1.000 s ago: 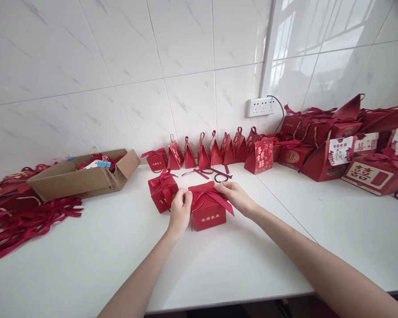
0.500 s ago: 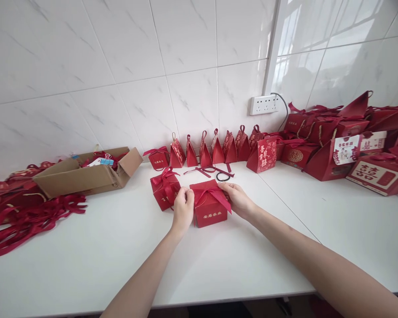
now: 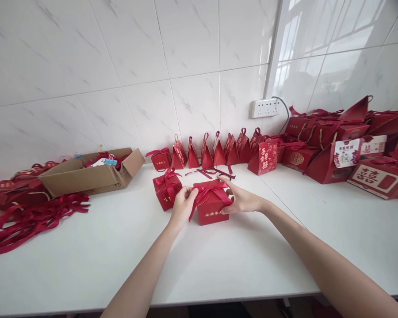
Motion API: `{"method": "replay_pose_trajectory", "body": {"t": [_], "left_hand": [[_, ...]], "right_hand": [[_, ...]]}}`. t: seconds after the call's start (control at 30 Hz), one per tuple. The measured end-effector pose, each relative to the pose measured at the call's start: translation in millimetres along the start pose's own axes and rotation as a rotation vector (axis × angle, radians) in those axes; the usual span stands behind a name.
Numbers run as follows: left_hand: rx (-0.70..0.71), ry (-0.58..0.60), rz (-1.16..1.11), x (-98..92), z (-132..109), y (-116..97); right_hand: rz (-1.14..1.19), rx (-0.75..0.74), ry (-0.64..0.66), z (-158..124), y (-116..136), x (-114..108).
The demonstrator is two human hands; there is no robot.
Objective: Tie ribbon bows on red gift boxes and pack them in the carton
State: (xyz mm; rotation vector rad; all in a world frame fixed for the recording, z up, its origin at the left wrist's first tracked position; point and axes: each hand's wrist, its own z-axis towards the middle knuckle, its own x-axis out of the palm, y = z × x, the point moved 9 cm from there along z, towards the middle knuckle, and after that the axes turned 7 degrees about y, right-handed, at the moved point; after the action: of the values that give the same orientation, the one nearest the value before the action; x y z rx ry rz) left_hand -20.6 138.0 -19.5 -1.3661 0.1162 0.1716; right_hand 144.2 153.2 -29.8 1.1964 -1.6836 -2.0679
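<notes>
A small red gift box (image 3: 213, 213) with gold lettering stands on the white table, a red ribbon (image 3: 212, 190) tied in a bow on its top. At the box's left upper edge my left hand (image 3: 183, 202) is closed, thumb and finger pinching a ribbon end that hangs down that side. My right hand (image 3: 240, 198) is at the right side, thumb low by the front and index finger over the top corner, spread apart around the bow's right part. Close behind my left hand stands another red box (image 3: 162, 193) with a bow.
Several triangular red boxes (image 3: 207, 155) line the wall, with loose ribbon pieces (image 3: 204, 172) before them. A cardboard box (image 3: 86, 179) and a ribbon pile (image 3: 49, 218) lie at left. Stacked red gift boxes (image 3: 328, 163) fill the right, near a power strip (image 3: 265, 108).
My right hand has opened from a pinch at the top right corner and spread around that side. My left fingers have shifted onto the ribbon, whose end now hangs at the left.
</notes>
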Motion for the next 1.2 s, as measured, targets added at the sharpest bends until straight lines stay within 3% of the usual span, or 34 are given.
{"method": "replay_pose_trajectory", "body": {"t": [0.13, 0.23, 0.33, 0.43, 0.53, 0.63, 0.83, 0.9, 0.97, 1.07, 1.2], "left_hand": [[0.109, -0.105, 0.021, -8.0, -4.4, -11.1], [0.354, -0.211, 0.154, -13.1, -18.3, -33.9], [0.735, -0.172, 0.398, 3.7, -41.7, -62.4], [1.067, -0.135, 0.616, 24.5, -67.1, -77.7], [1.237, -0.169, 0.734, 33.0, -80.8, -82.7], [1.297, -0.171, 0.783, 36.4, -85.0, -83.6], [1.297, -0.176, 0.733, 33.5, -86.7, -84.1], [1.206, -0.179, 0.640, 25.8, -80.5, -83.4], [0.982, -0.230, 0.482, 8.1, -64.8, -78.1], [0.528, -0.355, 0.225, -22.6, -39.2, -52.7], [0.175, -0.328, 0.037, -29.9, -15.9, -19.2]], "right_hand": [[-0.164, -0.136, -0.173, 3.3, 10.0, -3.4], [-0.319, -0.291, -0.321, -0.3, 23.4, -5.6], [-0.445, -0.407, -0.399, -5.6, 34.8, -1.2], [-0.514, -0.484, -0.440, -10.1, 42.7, 4.4], [-0.535, -0.533, -0.480, -14.0, 47.0, 6.7], [-0.521, -0.566, -0.503, -16.8, 48.5, 6.7], [-0.470, -0.584, -0.503, -17.9, 47.1, 5.0], [-0.467, -0.579, -0.508, -17.6, 46.3, 4.0], [-0.470, -0.568, -0.511, -17.1, 45.3, 3.2], [-0.478, -0.537, -0.507, -16.3, 42.9, 2.9], [-0.550, -0.515, -0.503, -15.8, 41.5, 3.7]]}}
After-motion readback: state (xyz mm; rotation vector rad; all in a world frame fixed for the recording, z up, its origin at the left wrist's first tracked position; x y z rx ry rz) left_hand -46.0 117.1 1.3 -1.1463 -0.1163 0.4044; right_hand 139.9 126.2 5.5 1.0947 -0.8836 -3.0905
